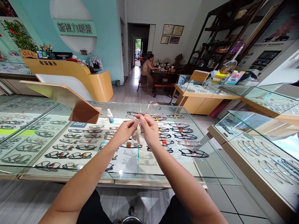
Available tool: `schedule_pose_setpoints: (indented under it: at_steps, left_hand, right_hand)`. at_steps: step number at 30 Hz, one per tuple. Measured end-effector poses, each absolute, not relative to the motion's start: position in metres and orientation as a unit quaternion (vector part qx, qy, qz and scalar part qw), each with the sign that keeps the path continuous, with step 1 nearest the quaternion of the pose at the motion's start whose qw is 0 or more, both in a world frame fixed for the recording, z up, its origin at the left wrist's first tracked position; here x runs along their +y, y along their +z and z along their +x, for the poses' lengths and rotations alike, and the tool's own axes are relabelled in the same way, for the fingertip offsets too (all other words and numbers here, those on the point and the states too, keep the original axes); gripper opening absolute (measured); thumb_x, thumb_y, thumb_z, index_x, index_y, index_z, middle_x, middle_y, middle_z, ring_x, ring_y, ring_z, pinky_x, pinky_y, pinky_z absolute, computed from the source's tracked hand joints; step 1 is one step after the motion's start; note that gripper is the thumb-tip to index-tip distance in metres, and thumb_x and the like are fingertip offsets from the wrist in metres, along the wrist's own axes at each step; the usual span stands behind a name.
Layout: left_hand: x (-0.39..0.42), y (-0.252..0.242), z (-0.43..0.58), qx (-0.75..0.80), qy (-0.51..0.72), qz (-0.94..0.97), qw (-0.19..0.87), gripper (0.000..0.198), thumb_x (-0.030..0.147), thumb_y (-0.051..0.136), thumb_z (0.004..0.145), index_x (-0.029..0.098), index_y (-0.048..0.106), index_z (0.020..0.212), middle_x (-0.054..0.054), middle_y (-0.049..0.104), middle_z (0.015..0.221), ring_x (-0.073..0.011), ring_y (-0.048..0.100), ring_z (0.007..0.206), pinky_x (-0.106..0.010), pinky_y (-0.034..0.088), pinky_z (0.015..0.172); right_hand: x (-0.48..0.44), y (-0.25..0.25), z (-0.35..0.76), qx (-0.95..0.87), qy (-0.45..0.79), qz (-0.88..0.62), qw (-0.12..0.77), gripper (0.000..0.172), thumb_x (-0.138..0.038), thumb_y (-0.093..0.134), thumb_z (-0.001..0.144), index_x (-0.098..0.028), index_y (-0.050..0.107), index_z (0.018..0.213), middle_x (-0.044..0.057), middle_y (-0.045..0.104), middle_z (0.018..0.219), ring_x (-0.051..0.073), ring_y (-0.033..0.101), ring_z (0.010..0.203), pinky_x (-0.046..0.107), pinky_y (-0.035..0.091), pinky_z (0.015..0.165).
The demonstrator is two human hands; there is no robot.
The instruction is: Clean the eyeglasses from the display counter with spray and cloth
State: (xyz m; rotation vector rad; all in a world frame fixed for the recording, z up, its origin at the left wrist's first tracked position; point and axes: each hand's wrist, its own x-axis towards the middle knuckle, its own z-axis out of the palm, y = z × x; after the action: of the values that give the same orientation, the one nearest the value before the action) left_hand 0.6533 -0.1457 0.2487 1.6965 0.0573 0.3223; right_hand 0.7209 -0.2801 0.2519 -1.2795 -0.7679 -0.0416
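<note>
Both hands meet above the glass display case (149,174). My left hand (128,130) is closed, its thumb and fingers pinching a pale cloth (138,137) that hangs down between the hands. Closed around part of a pair of glasses (145,108) is my right hand (149,128), touching the cloth too. The thin-framed glasses stick up beyond the fingertips, lenses away from me. Which part of the frame each finger presses is too small to tell. A small white spray bottle (110,116) stands upright on the glass, left of my hands.
Rows of eyeglasses (86,147) lie inside the case under the glass. A wooden-framed mirror or board (81,107) stands at the left on the case. Further display cases (257,152) are at the right. A person (147,70) sits at a dark table in the back.
</note>
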Motion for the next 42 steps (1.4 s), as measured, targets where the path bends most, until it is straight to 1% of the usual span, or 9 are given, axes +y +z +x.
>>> schedule_pose_setpoints:
  at_steps: [5,9,13,16,19,25,32,39,42]
  left_hand:
    - [-0.146,0.251,0.653,0.008,0.126,0.672,0.729,0.059,0.073,0.088,0.078,0.017,0.07,0.084,0.002,0.057,0.071,-0.0125,0.047,0.066,-0.026,0.04,0.063]
    - [-0.147,0.253,0.653,0.006,0.103,0.595,0.797,0.055,0.065,0.096,0.075,0.017,0.074,0.091,0.001,0.062,0.073,-0.0133,0.054,0.067,-0.026,0.049,0.066]
    - [-0.146,0.253,0.655,-0.013,0.062,0.535,0.843,0.053,0.057,0.1,0.073,0.017,0.077,0.099,0.0,0.064,0.076,-0.0135,0.057,0.069,-0.028,0.052,0.068]
    - [-0.142,0.25,0.655,-0.017,0.043,0.546,0.837,0.052,0.06,0.098,0.074,0.017,0.074,0.089,0.0,0.06,0.074,-0.0134,0.054,0.067,-0.029,0.051,0.068]
    - [-0.14,0.248,0.655,-0.01,0.058,0.59,0.805,0.056,0.066,0.095,0.076,0.017,0.069,0.08,0.001,0.058,0.073,-0.0132,0.051,0.069,-0.029,0.047,0.069]
    - [-0.147,0.245,0.655,-0.018,0.125,0.652,0.748,0.056,0.057,0.1,0.072,0.017,0.072,0.1,-0.001,0.066,0.09,-0.0168,0.056,0.086,-0.03,0.044,0.084]
    - [-0.145,0.245,0.655,-0.028,0.099,0.658,0.746,0.06,0.064,0.097,0.074,0.018,0.064,0.094,0.002,0.056,0.078,-0.0135,0.046,0.072,-0.028,0.037,0.07]
    - [-0.145,0.242,0.656,-0.02,0.109,0.642,0.759,0.066,0.081,0.081,0.082,0.018,0.059,0.08,0.001,0.05,0.077,-0.0143,0.043,0.072,-0.029,0.036,0.07]
    - [-0.146,0.241,0.657,-0.03,0.122,0.648,0.751,0.063,0.076,0.084,0.083,0.018,0.06,0.08,0.001,0.051,0.075,-0.0132,0.043,0.069,-0.029,0.035,0.068]
  right_hand:
    - [-0.279,0.248,0.725,-0.357,-0.019,-0.599,0.716,0.04,-0.06,0.063,0.104,-0.03,0.089,0.107,0.007,0.067,0.102,0.029,0.063,0.123,0.047,0.044,0.114]
    - [-0.278,0.247,0.726,-0.365,0.015,-0.577,0.73,0.043,-0.065,0.065,0.102,-0.03,0.09,0.108,0.007,0.067,0.101,0.028,0.063,0.117,0.047,0.047,0.113]
    - [-0.278,0.249,0.725,-0.372,0.034,-0.56,0.739,0.044,-0.068,0.068,0.1,-0.029,0.089,0.102,0.006,0.068,0.096,0.027,0.063,0.114,0.045,0.048,0.11]
    - [-0.279,0.25,0.726,-0.373,0.045,-0.565,0.735,0.048,-0.071,0.069,0.098,-0.028,0.089,0.095,0.005,0.07,0.096,0.026,0.064,0.107,0.044,0.049,0.106]
    - [-0.28,0.249,0.729,-0.363,0.068,-0.562,0.74,0.048,-0.072,0.069,0.097,-0.029,0.089,0.103,0.006,0.074,0.103,0.026,0.066,0.107,0.044,0.05,0.106]
    - [-0.279,0.245,0.733,-0.353,0.091,-0.553,0.749,0.052,-0.073,0.068,0.098,-0.029,0.089,0.117,0.007,0.074,0.107,0.027,0.066,0.107,0.044,0.051,0.104]
    - [-0.279,0.244,0.736,-0.355,0.113,-0.523,0.767,0.045,-0.069,0.072,0.098,-0.031,0.09,0.114,0.006,0.074,0.107,0.026,0.067,0.11,0.042,0.05,0.104]
    - [-0.279,0.241,0.741,-0.363,0.109,-0.531,0.758,0.048,-0.072,0.069,0.098,-0.03,0.088,0.11,0.006,0.075,0.105,0.025,0.068,0.104,0.039,0.053,0.097]
    - [-0.279,0.241,0.742,-0.365,0.112,-0.534,0.754,0.05,-0.073,0.068,0.098,-0.029,0.088,0.111,0.006,0.075,0.104,0.025,0.068,0.105,0.039,0.053,0.098]
